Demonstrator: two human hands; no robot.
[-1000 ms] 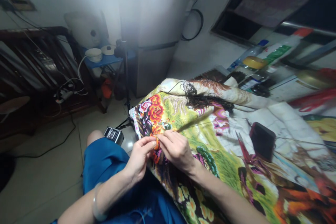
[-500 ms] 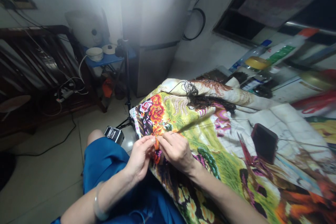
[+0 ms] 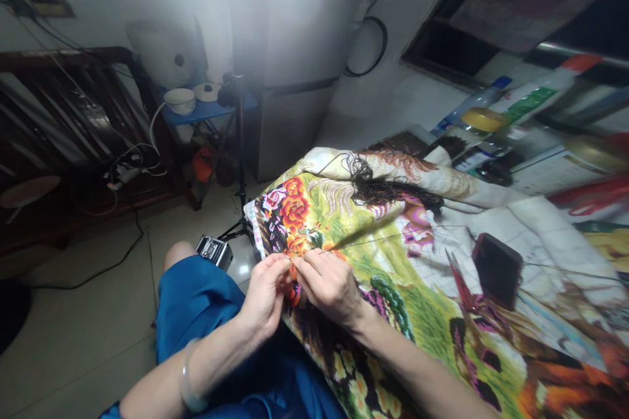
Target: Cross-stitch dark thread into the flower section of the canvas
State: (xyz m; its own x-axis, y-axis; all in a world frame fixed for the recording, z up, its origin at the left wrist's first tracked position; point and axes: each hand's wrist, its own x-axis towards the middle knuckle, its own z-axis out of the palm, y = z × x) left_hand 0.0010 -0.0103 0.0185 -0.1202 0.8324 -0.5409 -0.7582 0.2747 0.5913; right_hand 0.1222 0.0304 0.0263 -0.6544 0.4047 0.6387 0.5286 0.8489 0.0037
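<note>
A large embroidered cloth [image 3: 393, 262] with orange flowers, green foliage and a bird design lies across my lap and a table. My left hand [image 3: 265, 298] pinches the cloth's near edge at an orange flower. My right hand [image 3: 329, 281] is pinched beside it, fingertips nearly meeting the left's, on something too small to make out. A thin dark thread [image 3: 393, 236] runs from the fingers to the right. A tangle of dark thread [image 3: 383, 186] rests on the cloth's far part.
A dark rectangular case [image 3: 496, 268] sits on the cloth at right. Bottles [image 3: 491, 111] and clutter line the right edge. A fridge [image 3: 295, 65], a tripod stand [image 3: 238, 144], a blue shelf, cables and a small metal device [image 3: 213, 250] occupy the floor ahead.
Both hands stay pinched at the same spot on the cloth's edge; they shifted only slightly downward in view as the camera moved a little.
</note>
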